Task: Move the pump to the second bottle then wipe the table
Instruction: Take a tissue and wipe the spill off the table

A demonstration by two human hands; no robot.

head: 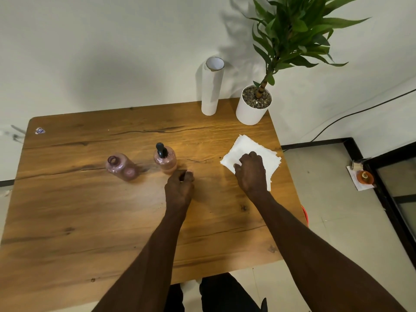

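Note:
Two pinkish translucent bottles stand on the wooden table (90, 221). The left bottle (122, 167) has an open neck and no pump. The right bottle (165, 162) carries the black pump (161, 150). My left hand (180, 188) rests just in front of the pumped bottle, fingers curled, holding nothing that I can see. My right hand (251, 173) presses flat on a folded white paper towel (252, 149) near the table's right edge.
A paper towel roll (211, 86) stands upright at the table's back edge, next to a potted plant (254, 106) in a white pot. A small sticker (40, 131) marks the back left corner. A black cable runs along the floor at right.

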